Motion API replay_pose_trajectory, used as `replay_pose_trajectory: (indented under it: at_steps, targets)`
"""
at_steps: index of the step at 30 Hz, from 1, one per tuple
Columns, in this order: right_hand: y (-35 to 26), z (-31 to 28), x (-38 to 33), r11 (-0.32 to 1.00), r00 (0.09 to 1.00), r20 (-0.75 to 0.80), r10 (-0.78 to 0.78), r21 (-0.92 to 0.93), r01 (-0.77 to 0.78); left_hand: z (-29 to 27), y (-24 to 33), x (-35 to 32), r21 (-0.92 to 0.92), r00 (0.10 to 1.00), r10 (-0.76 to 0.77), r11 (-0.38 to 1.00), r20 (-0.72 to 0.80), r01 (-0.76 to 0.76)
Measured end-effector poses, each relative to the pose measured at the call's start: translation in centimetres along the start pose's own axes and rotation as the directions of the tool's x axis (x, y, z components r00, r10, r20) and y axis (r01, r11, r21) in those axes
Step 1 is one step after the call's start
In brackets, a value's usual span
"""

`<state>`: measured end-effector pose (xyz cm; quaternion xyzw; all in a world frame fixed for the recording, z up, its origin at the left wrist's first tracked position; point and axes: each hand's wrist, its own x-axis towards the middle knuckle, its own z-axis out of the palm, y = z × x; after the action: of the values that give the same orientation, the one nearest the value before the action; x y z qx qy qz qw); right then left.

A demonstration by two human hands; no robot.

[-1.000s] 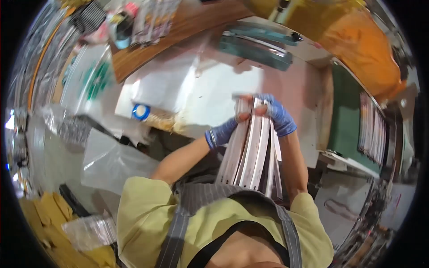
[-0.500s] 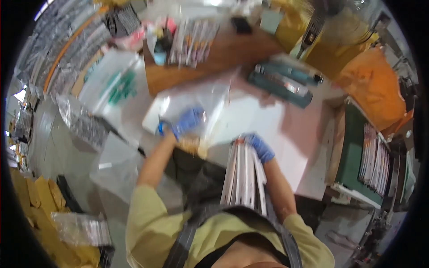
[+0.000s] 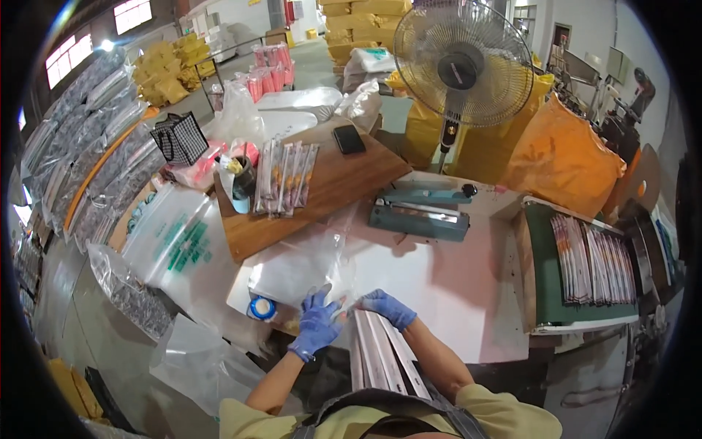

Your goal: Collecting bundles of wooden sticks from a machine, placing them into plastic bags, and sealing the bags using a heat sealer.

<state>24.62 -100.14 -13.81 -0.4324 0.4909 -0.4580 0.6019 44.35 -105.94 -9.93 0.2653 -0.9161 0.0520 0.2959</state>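
My right hand (image 3: 387, 309), in a blue glove, is closed on the top end of a bundle of long, flat white packs (image 3: 376, 355) that stands at the table's near edge, against my body. Close to its left, my left hand (image 3: 319, 320), also gloved in blue, has its fingers apart and holds nothing that I can see. It hovers by the near edge of a clear plastic bag (image 3: 296, 267) lying on the white tabletop (image 3: 431, 282). Left of this hand sits a blue roll of tape (image 3: 262, 308).
A teal bag sealer (image 3: 420, 217) stands at the table's back. On the brown board (image 3: 322, 179) lie several packs (image 3: 285, 175) and a black phone (image 3: 349, 139). Right is a green tray (image 3: 545, 256) of slim packs (image 3: 594, 263); beyond, a fan (image 3: 464, 66) and orange sack (image 3: 567, 157).
My left hand has come off the plastic bag and moved right, beside the bundle. My right hand keeps its hold on the packs. The view has tilted up, showing more of the room.
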Motion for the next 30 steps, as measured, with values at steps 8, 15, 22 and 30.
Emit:
replay_pose_trajectory:
  at_steps: [8, 15, 22, 30]
  targets:
    - [-1.1, -3.1, -5.0, 0.975, 0.986, -0.141, -0.092, 0.189, 0.118, 0.7, -3.6, 2.4, -0.606, 0.887, -0.444, 0.672, 0.131, 0.426]
    - [-1.3, -1.0, -2.4, 0.977, 0.999, -0.031, -0.019, 0.211, 0.025, 2.8, 1.9, 2.0, 0.006, 0.992, -0.079, 0.997, 0.094, 0.079]
    - [0.4, -4.1, -8.5, 0.974, 0.956, -0.273, -0.109, 0.163, 0.158, 2.3, -1.8, 3.4, -0.009, 0.76, -0.489, 0.839, 0.429, 0.545]
    - [2.9, -2.0, -1.8, 0.977, 0.948, -0.238, -0.211, -0.035, 0.209, -3.6, 7.3, 0.6, -0.072, 0.822, 0.343, 0.934, 0.454, -0.35]
